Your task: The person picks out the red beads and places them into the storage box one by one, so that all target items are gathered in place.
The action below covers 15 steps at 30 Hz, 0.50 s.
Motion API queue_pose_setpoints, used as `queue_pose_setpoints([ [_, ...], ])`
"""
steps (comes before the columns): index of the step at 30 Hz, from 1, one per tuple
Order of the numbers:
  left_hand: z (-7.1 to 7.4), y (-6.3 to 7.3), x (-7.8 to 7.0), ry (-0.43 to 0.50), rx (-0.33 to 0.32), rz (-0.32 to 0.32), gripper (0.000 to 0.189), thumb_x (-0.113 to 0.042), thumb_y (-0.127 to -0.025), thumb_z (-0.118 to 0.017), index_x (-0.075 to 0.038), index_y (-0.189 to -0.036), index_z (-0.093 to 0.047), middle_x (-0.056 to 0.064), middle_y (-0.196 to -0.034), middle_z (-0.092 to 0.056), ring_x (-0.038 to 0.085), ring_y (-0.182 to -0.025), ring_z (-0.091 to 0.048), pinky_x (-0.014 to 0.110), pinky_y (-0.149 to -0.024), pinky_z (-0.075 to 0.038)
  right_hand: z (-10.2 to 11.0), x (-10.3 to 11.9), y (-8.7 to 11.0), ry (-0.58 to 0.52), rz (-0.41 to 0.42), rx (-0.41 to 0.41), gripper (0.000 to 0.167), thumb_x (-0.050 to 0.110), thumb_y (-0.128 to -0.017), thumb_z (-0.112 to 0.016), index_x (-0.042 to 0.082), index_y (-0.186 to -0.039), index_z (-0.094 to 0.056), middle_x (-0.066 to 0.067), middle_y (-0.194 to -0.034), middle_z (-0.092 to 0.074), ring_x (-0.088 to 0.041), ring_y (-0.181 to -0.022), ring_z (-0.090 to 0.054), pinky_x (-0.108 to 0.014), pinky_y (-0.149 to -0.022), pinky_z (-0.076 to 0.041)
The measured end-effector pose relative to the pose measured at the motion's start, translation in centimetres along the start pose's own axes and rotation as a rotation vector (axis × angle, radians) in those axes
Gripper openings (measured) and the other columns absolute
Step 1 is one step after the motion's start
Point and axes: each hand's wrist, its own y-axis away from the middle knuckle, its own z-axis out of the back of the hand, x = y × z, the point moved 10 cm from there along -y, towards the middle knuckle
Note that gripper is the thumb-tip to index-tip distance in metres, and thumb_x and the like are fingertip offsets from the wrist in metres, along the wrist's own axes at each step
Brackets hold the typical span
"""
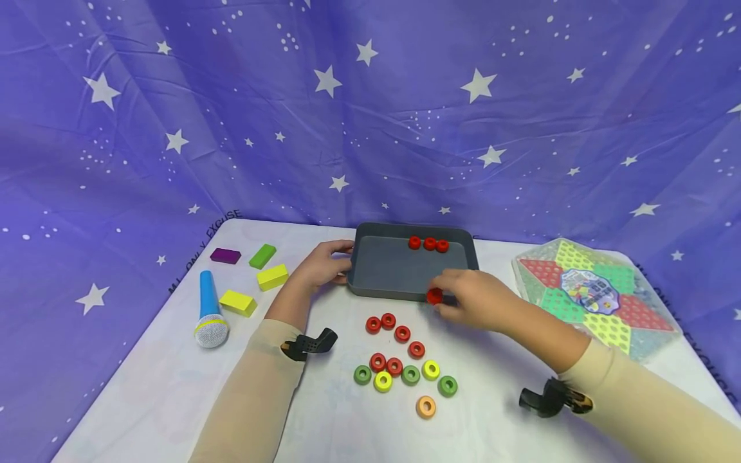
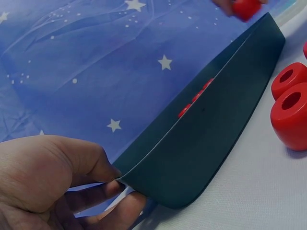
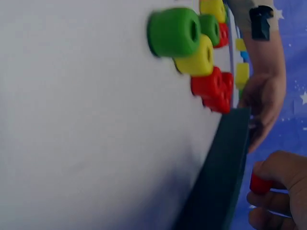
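My right hand [image 1: 475, 297] pinches a red ring-shaped bead [image 1: 434, 296] at the front wall of a dark grey tray [image 1: 384, 270], near its right corner. In the right wrist view that bead [image 3: 259, 184] sits between thumb and fingers, above the tray's rim. My left hand [image 1: 321, 265] grips the tray's left side. The left wrist view shows its thumb and fingers at the corner of the rim. Three red beads [image 1: 429, 244] stand in a row inside the tray by the back wall. Several red beads [image 1: 402, 334] lie on the table before it.
Nearer me are green beads [image 1: 410, 375], yellow beads [image 1: 431, 370] and an orange bead [image 1: 426, 407]. On the left lie a toy microphone [image 1: 210, 308], yellow blocks [image 1: 238, 303], a green block [image 1: 263, 256] and a purple block [image 1: 225, 256]. A star-patterned game board [image 1: 596, 296] lies right.
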Motion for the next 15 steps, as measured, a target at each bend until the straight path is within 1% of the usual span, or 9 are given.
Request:
queue_pose_setpoints([
  [4,-0.3,-0.2,0.1,-0.003,0.012,0.001,0.059,-0.006,-0.093,-0.066,-0.010,-0.149,-0.051,0.013,-0.141,-0.054,0.026,-0.101,-0.066,0.033,-0.074,-0.063,1.4,-1.2,-1.1,0.045,-0.021,0.021,0.028,0.025,-0.084,-0.077,0.019,-0.112,-0.074,0.009,-0.096,-0.068,-0.005,-0.071,-0.054,-0.027,-0.064,-0.051],
  [6,-0.2,-0.2,0.2,-0.018,0.006,0.007,0.060,-0.006,-0.093,-0.066,-0.011,-0.150,-0.050,0.012,-0.141,-0.054,0.025,-0.101,-0.066,0.033,-0.074,-0.063,2.0,-1.7,-1.9,0.053,-0.022,0.029,0.029,0.024,-0.084,-0.076,0.018,-0.112,-0.074,0.007,-0.098,-0.070,-0.006,-0.071,-0.055,-0.028,-0.063,-0.051],
  [11,0.5,0.0,0.2,-0.032,-0.018,0.023,0.061,-0.004,-0.092,-0.064,-0.012,-0.151,-0.049,0.011,-0.141,-0.054,0.027,-0.102,-0.066,0.034,-0.074,-0.063,2.7,-2.9,-4.5,0.024,-0.009,0.057,0.030,0.023,-0.087,-0.075,0.016,-0.115,-0.074,0.005,-0.097,-0.069,-0.009,-0.065,-0.052,-0.029,-0.060,-0.049],
  [13,0.4,0.1,0.1,-0.024,-0.010,0.017,0.061,-0.003,-0.092,-0.064,-0.011,-0.151,-0.048,0.012,-0.142,-0.054,0.028,-0.104,-0.065,0.034,-0.074,-0.063,2.8,-3.5,-5.5,0.011,-0.004,0.072,0.030,0.023,-0.087,-0.075,0.015,-0.117,-0.073,0.004,-0.098,-0.069,-0.011,-0.066,-0.052,-0.029,-0.061,-0.049],
  [15,0.1,0.0,0.1,-0.020,-0.001,0.009,0.061,-0.004,-0.092,-0.064,-0.010,-0.151,-0.048,0.013,-0.142,-0.053,0.028,-0.104,-0.065,0.033,-0.074,-0.063,2.9,-4.1,-6.5,0.010,0.013,0.086,0.030,0.021,-0.087,-0.074,0.015,-0.117,-0.073,0.003,-0.100,-0.070,-0.013,-0.072,-0.055,-0.031,-0.065,-0.050],
])
